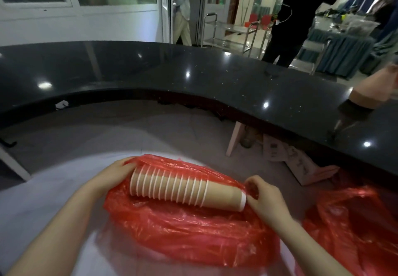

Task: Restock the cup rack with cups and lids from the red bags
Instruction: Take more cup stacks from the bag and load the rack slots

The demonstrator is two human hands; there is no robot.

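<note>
A nested stack of brown paper cups with white rims (185, 190) lies on its side on top of a crumpled red plastic bag (183, 230). My left hand (114, 175) holds the stack's open-mouth end at the left, fingers curled round the rim. My right hand (266, 200) is at the stack's bottom end on the right, its fingers pinching the red plastic there. A second red bag (353, 221) sits at the right. No lids or cup rack show.
A curved black counter (193, 77) runs across the view above the bags. Brown cups (374, 86) stand on it at the far right. Cardboard (301, 163) lies under the counter. Two people stand beyond, near metal trolleys.
</note>
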